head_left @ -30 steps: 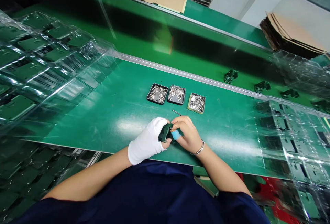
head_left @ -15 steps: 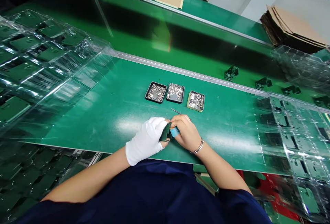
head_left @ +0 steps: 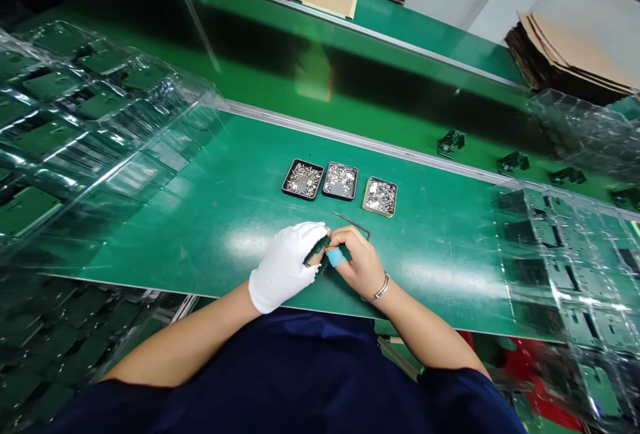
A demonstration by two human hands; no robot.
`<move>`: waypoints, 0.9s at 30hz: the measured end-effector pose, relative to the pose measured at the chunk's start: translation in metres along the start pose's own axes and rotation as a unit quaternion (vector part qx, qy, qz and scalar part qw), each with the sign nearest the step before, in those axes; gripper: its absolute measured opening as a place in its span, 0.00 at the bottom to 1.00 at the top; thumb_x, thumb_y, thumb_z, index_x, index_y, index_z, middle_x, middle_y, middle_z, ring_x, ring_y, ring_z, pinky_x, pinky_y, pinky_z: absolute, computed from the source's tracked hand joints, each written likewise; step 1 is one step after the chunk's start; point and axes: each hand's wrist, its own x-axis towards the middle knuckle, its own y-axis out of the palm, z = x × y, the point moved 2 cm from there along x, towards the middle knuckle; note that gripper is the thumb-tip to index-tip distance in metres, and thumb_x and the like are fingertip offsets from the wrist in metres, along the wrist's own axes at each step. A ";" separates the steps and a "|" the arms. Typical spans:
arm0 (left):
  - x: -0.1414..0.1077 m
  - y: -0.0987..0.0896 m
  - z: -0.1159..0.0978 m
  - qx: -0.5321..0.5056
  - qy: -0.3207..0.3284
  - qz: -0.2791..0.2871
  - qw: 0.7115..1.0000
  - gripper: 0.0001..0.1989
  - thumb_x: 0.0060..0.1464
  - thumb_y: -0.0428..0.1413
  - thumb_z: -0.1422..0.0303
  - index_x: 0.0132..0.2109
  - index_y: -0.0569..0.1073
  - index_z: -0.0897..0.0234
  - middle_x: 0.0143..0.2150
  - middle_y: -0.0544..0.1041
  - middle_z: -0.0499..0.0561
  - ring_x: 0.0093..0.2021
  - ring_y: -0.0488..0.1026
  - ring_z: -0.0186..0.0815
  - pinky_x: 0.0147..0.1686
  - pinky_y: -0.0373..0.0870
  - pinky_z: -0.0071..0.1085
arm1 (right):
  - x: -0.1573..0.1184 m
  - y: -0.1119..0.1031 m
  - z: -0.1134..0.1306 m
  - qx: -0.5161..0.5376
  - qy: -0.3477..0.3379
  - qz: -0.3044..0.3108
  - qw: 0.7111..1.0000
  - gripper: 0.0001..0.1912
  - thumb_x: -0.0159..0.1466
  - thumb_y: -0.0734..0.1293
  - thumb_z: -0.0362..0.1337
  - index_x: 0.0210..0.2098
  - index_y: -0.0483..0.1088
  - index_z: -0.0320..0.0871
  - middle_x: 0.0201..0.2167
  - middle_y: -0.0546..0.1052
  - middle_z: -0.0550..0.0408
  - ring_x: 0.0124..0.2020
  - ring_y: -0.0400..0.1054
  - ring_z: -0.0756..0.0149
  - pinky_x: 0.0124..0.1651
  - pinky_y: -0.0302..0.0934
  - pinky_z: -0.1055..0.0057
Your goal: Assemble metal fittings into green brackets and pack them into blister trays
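Observation:
My left hand point(head_left: 286, 269), in a white glove with bare fingertips, is closed around a small dark green plastic part point(head_left: 318, 248). The part is tilted, and the glove hides much of it. Close against its right side is my right hand point(head_left: 361, 263), bare, with blue tape around one finger. Its thumb and fingertips are pinched together at the part; whatever they grip is too small to make out. Just beyond the right hand, a thin L-shaped hex key point(head_left: 351, 221) lies on the green table point(head_left: 225, 187).
Three small trays, a left one point(head_left: 303, 179), a middle one point(head_left: 341, 181) and a right one point(head_left: 380, 197), hold tiny metal pieces. Clear blister trays of green parts stand left point(head_left: 145, 147) and right point(head_left: 565, 247). Several dark parts point(head_left: 451, 143) sit on the belt behind a metal rail point(head_left: 320, 129).
The green part has turned in my left hand and tilted over. My right hand has shifted slightly left, uncovering the bent end of the hex key.

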 end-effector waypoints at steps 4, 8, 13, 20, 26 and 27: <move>0.003 0.000 -0.003 0.068 0.030 -0.025 0.997 0.10 0.51 0.49 0.74 0.41 0.70 0.66 0.39 0.76 0.57 0.39 0.74 0.43 0.38 0.72 0.38 | -0.001 0.001 0.002 -0.012 -0.011 -0.001 1.000 0.04 0.63 0.59 0.30 0.36 0.62 0.46 0.35 0.71 0.52 0.39 0.68 0.65 0.41 0.66 0.69; -0.001 0.010 -0.010 0.150 0.026 -0.057 0.987 0.10 0.49 0.49 0.74 0.40 0.70 0.69 0.36 0.75 0.59 0.36 0.73 0.48 0.34 0.71 0.41 | -0.007 0.005 -0.004 -0.085 -0.023 -0.009 0.996 0.11 0.60 0.57 0.25 0.38 0.62 0.45 0.36 0.71 0.50 0.40 0.68 0.62 0.41 0.67 0.66; -0.007 0.023 -0.006 0.129 0.010 -0.050 0.990 0.17 0.49 0.52 0.69 0.47 0.67 0.71 0.41 0.73 0.62 0.42 0.72 0.50 0.39 0.71 0.44 | -0.004 0.006 -0.013 -0.085 0.002 0.025 0.996 0.10 0.60 0.57 0.26 0.39 0.63 0.45 0.37 0.71 0.50 0.41 0.68 0.62 0.43 0.67 0.65; -0.009 0.013 0.022 -0.067 -0.101 0.034 0.992 0.19 0.52 0.52 0.67 0.51 0.60 0.63 0.49 0.69 0.57 0.50 0.70 0.44 0.50 0.69 0.43 | 0.034 -0.041 -0.038 -0.092 0.071 0.002 0.993 0.05 0.64 0.60 0.32 0.38 0.67 0.44 0.37 0.74 0.53 0.38 0.69 0.65 0.41 0.64 0.68; -0.010 0.006 0.027 -0.139 -0.140 0.059 0.979 0.25 0.53 0.53 0.62 0.56 0.57 0.64 0.56 0.66 0.60 0.59 0.64 0.46 0.58 0.63 0.46 | 0.093 -0.049 -0.071 -0.348 0.100 0.185 0.914 0.12 0.62 0.59 0.27 0.40 0.72 0.42 0.42 0.75 0.49 0.44 0.66 0.60 0.46 0.58 0.67; -0.010 0.005 0.027 -0.149 -0.134 0.053 0.978 0.26 0.53 0.53 0.61 0.57 0.57 0.64 0.57 0.66 0.60 0.60 0.63 0.46 0.59 0.61 0.46 | 0.101 -0.045 -0.074 -0.382 0.094 0.216 0.894 0.13 0.62 0.59 0.27 0.41 0.72 0.42 0.43 0.74 0.49 0.44 0.66 0.59 0.47 0.57 0.66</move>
